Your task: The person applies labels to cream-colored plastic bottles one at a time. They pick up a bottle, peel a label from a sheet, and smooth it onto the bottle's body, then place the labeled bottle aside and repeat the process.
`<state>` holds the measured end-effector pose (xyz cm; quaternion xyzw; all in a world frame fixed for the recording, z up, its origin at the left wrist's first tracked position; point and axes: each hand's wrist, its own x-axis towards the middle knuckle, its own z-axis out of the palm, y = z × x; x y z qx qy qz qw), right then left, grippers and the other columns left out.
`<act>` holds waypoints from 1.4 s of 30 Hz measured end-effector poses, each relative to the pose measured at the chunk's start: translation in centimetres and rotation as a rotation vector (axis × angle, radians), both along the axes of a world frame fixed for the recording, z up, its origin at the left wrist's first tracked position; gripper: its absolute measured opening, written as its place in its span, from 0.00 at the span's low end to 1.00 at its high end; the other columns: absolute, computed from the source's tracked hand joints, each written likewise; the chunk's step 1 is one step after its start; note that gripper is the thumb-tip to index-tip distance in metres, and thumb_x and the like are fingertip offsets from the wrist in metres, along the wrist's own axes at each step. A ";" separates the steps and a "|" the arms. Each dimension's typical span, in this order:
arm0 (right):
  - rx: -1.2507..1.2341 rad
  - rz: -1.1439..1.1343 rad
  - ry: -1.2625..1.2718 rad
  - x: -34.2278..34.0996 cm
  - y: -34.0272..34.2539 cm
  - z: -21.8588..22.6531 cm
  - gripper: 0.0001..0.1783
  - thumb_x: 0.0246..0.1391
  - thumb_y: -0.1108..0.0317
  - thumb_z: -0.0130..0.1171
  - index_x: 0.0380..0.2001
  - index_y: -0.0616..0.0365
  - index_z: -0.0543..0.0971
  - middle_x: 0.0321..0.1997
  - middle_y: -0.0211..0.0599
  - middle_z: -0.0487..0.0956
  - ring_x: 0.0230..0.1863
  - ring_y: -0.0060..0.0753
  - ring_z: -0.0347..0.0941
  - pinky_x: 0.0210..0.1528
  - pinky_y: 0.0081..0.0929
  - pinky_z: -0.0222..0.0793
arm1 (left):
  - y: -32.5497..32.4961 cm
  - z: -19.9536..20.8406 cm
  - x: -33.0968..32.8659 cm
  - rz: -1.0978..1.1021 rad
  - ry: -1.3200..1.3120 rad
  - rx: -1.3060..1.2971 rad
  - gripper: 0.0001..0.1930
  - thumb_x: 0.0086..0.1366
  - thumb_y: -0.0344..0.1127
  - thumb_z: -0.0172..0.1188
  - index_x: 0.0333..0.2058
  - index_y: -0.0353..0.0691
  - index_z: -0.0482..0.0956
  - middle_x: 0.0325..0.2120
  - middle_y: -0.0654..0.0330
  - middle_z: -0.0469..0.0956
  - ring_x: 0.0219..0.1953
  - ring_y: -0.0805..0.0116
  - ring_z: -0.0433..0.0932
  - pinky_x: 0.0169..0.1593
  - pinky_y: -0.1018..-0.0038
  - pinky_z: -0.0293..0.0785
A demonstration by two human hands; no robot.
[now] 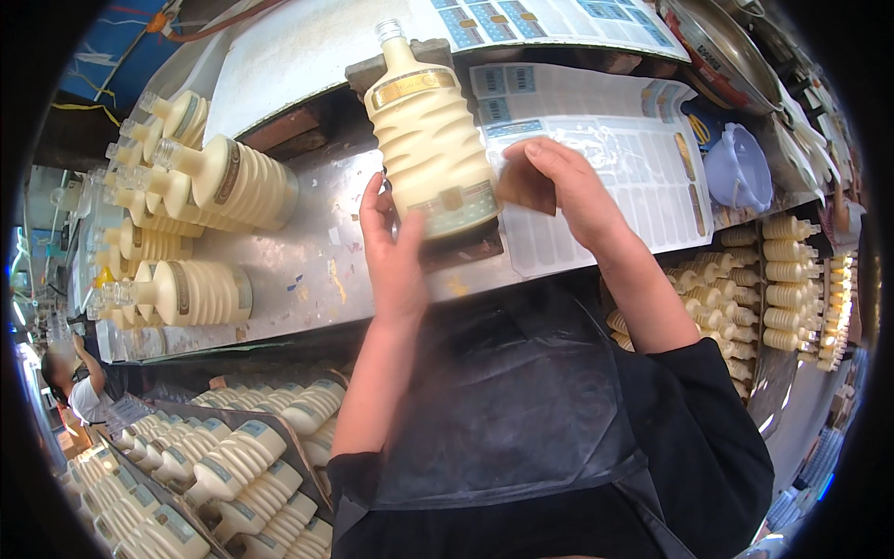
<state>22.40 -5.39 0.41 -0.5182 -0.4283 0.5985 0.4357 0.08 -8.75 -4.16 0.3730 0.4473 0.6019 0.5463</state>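
Observation:
A cream-coloured ribbed bottle with a clear screw neck lies in front of me, its neck pointing away, propped on a dark block. It bears a gold label near the shoulder and a pale blue-green one near the base. My left hand is at the bottle's lower left edge, thumb toward the front, fingers along the side; it is slightly blurred. Between the thumb and fingers of my right hand is a flat brown scraper-like piece, close to the bottle's right side.
Label sheets cover the metal table at right, beside a lilac bucket. Similar bottles lie at the table's left. More bottles fill crates below left and racks at right. Another person is far left.

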 end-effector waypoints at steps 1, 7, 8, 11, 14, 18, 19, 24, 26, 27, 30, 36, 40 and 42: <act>0.010 -0.091 0.017 -0.6 -0.4 1.0 0.12 0.65 0.65 0.57 0.47 0.58 0.82 0.44 0.25 0.80 0.44 0.17 0.72 0.51 0.19 0.68 | 0.1 0.1 0.1 -0.003 0.024 -0.005 0.32 0.69 0.29 0.58 0.70 0.37 0.60 0.59 0.55 0.67 0.62 0.65 0.66 0.67 0.66 0.62; 0.778 -0.023 -0.761 -3.5 -2.5 2.3 0.14 0.55 0.78 0.66 0.46 0.63 0.82 0.42 0.40 0.85 0.40 0.36 0.84 0.42 0.30 0.78 | 0.2 -1.0 -0.1 0.017 0.128 0.052 0.31 0.70 0.33 0.60 0.69 0.37 0.62 0.58 0.55 0.67 0.61 0.66 0.67 0.66 0.67 0.63; 0.851 -0.084 -0.833 -3.3 -2.4 2.0 0.15 0.54 0.78 0.66 0.46 0.61 0.83 0.42 0.40 0.85 0.40 0.38 0.83 0.42 0.31 0.78 | 0.1 -1.0 -0.3 0.011 0.149 0.036 0.30 0.70 0.33 0.60 0.68 0.37 0.63 0.58 0.55 0.67 0.61 0.66 0.67 0.66 0.68 0.64; 1.144 -0.047 -0.963 -3.6 -3.5 2.2 0.14 0.52 0.79 0.67 0.42 0.57 0.85 0.39 0.40 0.85 0.37 0.41 0.83 0.39 0.33 0.79 | 0.0 -1.3 -0.8 0.000 0.153 0.013 0.28 0.72 0.35 0.60 0.68 0.35 0.66 0.57 0.55 0.68 0.61 0.67 0.68 0.65 0.69 0.65; 1.291 0.199 -0.873 -4.9 -5.2 1.9 0.09 0.54 0.81 0.64 0.38 0.59 0.85 0.39 0.41 0.85 0.37 0.38 0.84 0.38 0.28 0.78 | 0.2 -2.1 -0.8 -0.001 0.072 0.036 0.26 0.74 0.36 0.56 0.67 0.34 0.67 0.57 0.55 0.69 0.61 0.67 0.68 0.65 0.69 0.65; 0.509 -0.124 -0.447 -4.5 -3.8 2.1 0.13 0.57 0.73 0.61 0.46 0.62 0.77 0.36 0.40 0.82 0.34 0.42 0.82 0.37 0.35 0.77 | -0.3 -2.2 -0.5 0.053 0.190 0.097 0.26 0.76 0.40 0.50 0.67 0.33 0.66 0.57 0.52 0.70 0.60 0.62 0.69 0.66 0.64 0.62; 0.502 -0.260 -0.198 -4.2 -2.7 1.2 0.16 0.59 0.75 0.58 0.50 0.62 0.73 0.39 0.45 0.81 0.40 0.41 0.82 0.42 0.35 0.77 | -0.4 -2.1 -0.2 0.068 0.261 0.119 0.27 0.76 0.42 0.49 0.67 0.32 0.66 0.56 0.51 0.70 0.60 0.59 0.68 0.67 0.63 0.61; 0.489 -0.064 -0.488 -5.5 -3.9 0.0 0.19 0.64 0.74 0.54 0.58 0.61 0.68 0.52 0.43 0.76 0.53 0.35 0.74 0.58 0.33 0.71 | -0.2 -0.9 1.8 0.214 0.898 0.160 0.32 0.71 0.45 0.51 0.65 0.28 0.62 0.53 0.46 0.69 0.59 0.49 0.64 0.67 0.55 0.55; 0.504 -0.176 -0.462 -4.8 -3.8 -2.0 0.20 0.64 0.72 0.52 0.58 0.62 0.67 0.53 0.52 0.75 0.55 0.50 0.74 0.59 0.40 0.69 | 0.1 -1.1 2.0 0.212 0.861 0.150 0.32 0.73 0.47 0.50 0.66 0.27 0.61 0.55 0.45 0.67 0.61 0.50 0.63 0.68 0.56 0.54; 0.509 -0.234 -0.449 -4.2 -3.8 -3.0 0.21 0.64 0.70 0.51 0.58 0.63 0.66 0.53 0.56 0.75 0.56 0.57 0.73 0.60 0.44 0.68 | 0.1 -1.2 1.9 0.189 0.813 0.138 0.33 0.75 0.49 0.47 0.66 0.28 0.60 0.57 0.45 0.66 0.63 0.53 0.62 0.69 0.58 0.54; 0.452 -0.255 -0.367 -3.2 -3.5 -5.1 0.22 0.65 0.70 0.51 0.60 0.65 0.65 0.58 0.53 0.73 0.62 0.49 0.70 0.66 0.39 0.63 | 0.3 -1.9 1.9 0.175 0.667 0.150 0.31 0.77 0.50 0.44 0.67 0.29 0.60 0.61 0.46 0.65 0.65 0.57 0.63 0.70 0.61 0.56; 0.395 -0.243 -0.185 -2.1 -2.9 -5.3 0.22 0.64 0.73 0.55 0.60 0.66 0.68 0.58 0.45 0.74 0.62 0.36 0.70 0.66 0.32 0.63 | 0.3 -2.7 1.0 0.096 0.343 0.102 0.29 0.79 0.47 0.42 0.67 0.30 0.59 0.64 0.48 0.64 0.65 0.61 0.65 0.69 0.65 0.59; 0.332 -0.111 -0.061 -1.6 -3.0 -2.4 0.19 0.62 0.74 0.61 0.57 0.63 0.77 0.52 0.37 0.80 0.54 0.27 0.75 0.60 0.26 0.69 | 0.1 -1.3 1.2 0.063 0.076 0.067 0.27 0.80 0.45 0.42 0.68 0.30 0.59 0.64 0.48 0.64 0.65 0.62 0.64 0.70 0.66 0.59; 0.333 -0.122 -0.091 -2.0 -2.8 -2.7 0.17 0.62 0.74 0.63 0.54 0.61 0.82 0.48 0.33 0.83 0.48 0.25 0.78 0.54 0.24 0.73 | 0.2 -2.0 1.2 0.107 0.440 0.104 0.28 0.78 0.46 0.46 0.66 0.29 0.61 0.62 0.48 0.65 0.64 0.59 0.64 0.70 0.63 0.57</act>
